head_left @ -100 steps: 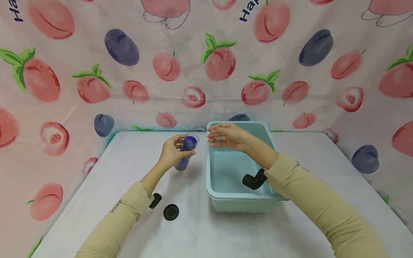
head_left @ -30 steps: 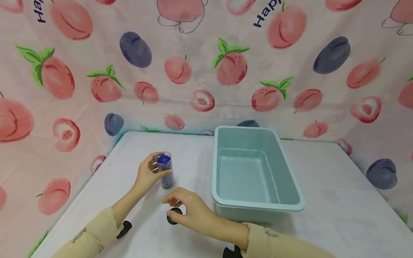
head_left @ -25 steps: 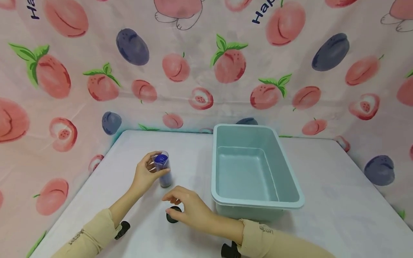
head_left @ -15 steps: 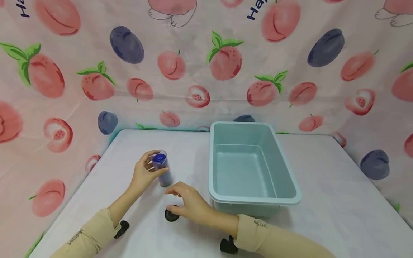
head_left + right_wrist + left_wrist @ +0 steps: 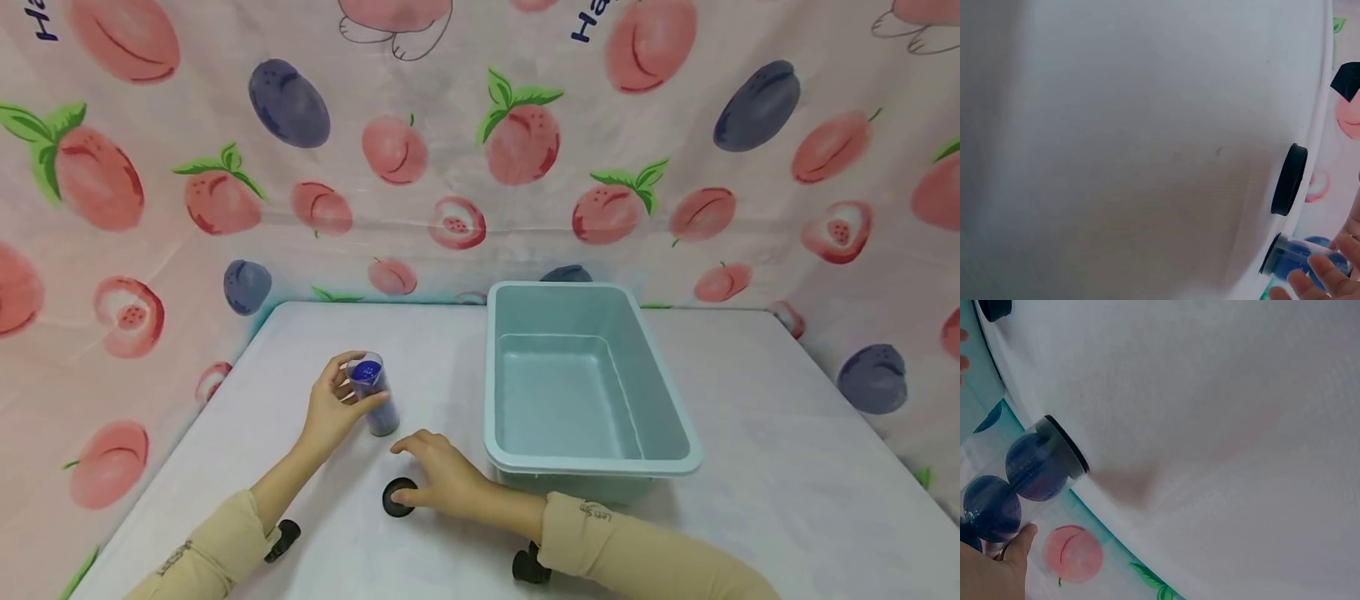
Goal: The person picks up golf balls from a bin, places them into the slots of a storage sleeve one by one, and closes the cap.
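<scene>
A clear plastic tube (image 5: 375, 398) with blue balls inside and a dark base stands slightly tilted on the left of the table; its top is uncovered. My left hand (image 5: 335, 404) grips it near the top, thumb in front and fingers round the far side. The left wrist view shows the stacked balls (image 5: 1038, 465) through the wall. A round black lid (image 5: 398, 497) lies flat on the white cloth nearer to me. Over it hovers my right hand (image 5: 450, 479), its fingers loosely bent and its thumb overlapping the lid. In the right wrist view the lid (image 5: 1289, 180) sits apart from the fingers.
A pale blue plastic basin (image 5: 592, 468) stands right of the tube, with a bare inside. White cloth covers the table (image 5: 765, 442). A fruit-print curtain (image 5: 450, 167) hangs behind and at both sides. Black wrist cameras (image 5: 283, 540) stick out below the sleeves.
Over about three seconds, the left hand has brought the tube left and towards me, down to the table. The right hand has left the basin and come down to the lid, lately hardly moving.
</scene>
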{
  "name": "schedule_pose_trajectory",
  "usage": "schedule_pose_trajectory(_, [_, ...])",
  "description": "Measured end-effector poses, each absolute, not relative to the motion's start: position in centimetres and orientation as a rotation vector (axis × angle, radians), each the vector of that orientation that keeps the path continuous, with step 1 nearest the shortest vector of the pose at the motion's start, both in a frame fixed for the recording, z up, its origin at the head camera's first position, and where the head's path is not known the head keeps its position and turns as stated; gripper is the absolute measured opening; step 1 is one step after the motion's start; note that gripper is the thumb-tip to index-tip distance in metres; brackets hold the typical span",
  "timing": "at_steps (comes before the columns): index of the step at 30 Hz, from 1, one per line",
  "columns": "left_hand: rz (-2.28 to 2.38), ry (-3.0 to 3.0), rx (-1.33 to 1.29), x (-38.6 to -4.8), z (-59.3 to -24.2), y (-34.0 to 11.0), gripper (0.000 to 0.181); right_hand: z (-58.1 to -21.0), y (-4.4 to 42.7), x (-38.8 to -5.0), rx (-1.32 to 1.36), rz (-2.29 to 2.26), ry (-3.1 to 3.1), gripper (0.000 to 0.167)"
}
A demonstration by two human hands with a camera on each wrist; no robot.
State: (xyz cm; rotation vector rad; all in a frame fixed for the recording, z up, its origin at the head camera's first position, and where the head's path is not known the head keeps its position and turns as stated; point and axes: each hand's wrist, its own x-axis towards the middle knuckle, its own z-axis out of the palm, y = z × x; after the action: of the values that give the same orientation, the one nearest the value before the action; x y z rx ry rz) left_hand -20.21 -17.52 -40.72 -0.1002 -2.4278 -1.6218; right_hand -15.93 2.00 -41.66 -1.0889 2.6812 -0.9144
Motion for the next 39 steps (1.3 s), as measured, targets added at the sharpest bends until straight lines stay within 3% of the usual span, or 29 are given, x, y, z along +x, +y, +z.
schedule_pose_trajectory(10, [-1.653,-2.407,-0.092,-20.2,-41.0,-17.6,0.067,-42.8,1.9,-15.6,-1.061,-0.513,2.807,0.068])
schedule_pose_trajectory(39, [-1.729,-2.376,-0.12,-20.1,-42.0,-17.8,0.066,-42.9,1.0,-15.3,-1.094,-0.464,2.82,0.045])
